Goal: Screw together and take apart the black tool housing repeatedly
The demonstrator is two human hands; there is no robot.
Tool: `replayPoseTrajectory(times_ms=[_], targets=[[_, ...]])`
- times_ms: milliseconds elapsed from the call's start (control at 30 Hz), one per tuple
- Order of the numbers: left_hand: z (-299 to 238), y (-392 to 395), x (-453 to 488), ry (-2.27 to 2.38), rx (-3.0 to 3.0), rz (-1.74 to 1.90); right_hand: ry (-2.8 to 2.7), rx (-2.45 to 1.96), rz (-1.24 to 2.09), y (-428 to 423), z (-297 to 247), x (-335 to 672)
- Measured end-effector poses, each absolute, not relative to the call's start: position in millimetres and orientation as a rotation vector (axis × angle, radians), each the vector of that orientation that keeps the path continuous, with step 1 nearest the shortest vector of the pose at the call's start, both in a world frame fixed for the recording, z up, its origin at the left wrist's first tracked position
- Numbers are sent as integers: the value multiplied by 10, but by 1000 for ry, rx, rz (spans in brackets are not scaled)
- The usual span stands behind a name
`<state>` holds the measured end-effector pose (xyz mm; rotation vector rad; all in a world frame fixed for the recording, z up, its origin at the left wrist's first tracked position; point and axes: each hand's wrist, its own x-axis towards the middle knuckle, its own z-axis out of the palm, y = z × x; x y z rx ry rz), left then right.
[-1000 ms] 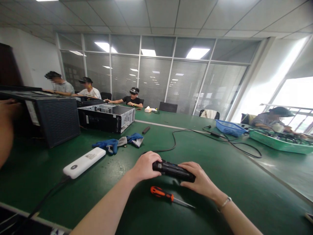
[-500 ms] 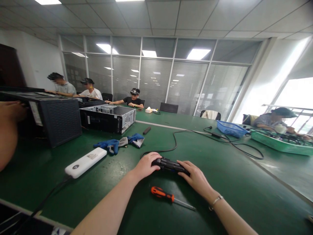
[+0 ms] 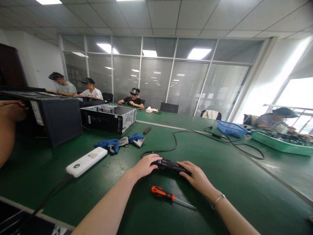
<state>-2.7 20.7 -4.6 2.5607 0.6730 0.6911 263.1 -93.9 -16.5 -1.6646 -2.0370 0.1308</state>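
Note:
A long black device (image 3: 169, 164) with ridged sides lies across the green table (image 3: 210, 202) in front of me; its exact kind cannot be made out. My left hand (image 3: 147, 165) wraps its left end, where a small red patch shows by the fingertips. Around the right end, the fingers and thumb of my right hand (image 3: 195, 172) are closed. A black cable (image 3: 176, 140) runs from behind my left hand towards the right. Nearer to me lies a screwdriver (image 3: 163, 193) with an orange and black handle, its shaft pointing right.
Blue work gloves (image 3: 113, 145) and a white power strip (image 3: 86, 162) lie to the left. Computer cases (image 3: 64, 122) stand behind them, with another person's arm (image 3: 8, 125) at the far left. A blue basket (image 3: 231, 129) and a green basket (image 3: 281, 145) sit at the right.
The black device has turned slightly between my hands, and a red patch now shows near my left fingers. A person at the far side has drawn an outstretched arm in.

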Motion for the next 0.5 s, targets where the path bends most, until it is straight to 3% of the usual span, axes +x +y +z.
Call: replayPoseTrajectory(times_ms=[267, 500], targets=[[-136, 262, -12, 721, 2625, 605, -2097, -1682, 95, -940, -158, 2645], [-70, 185, 9, 642, 2556, 570, -2117, -1694, 269, -959, -96, 2796]])
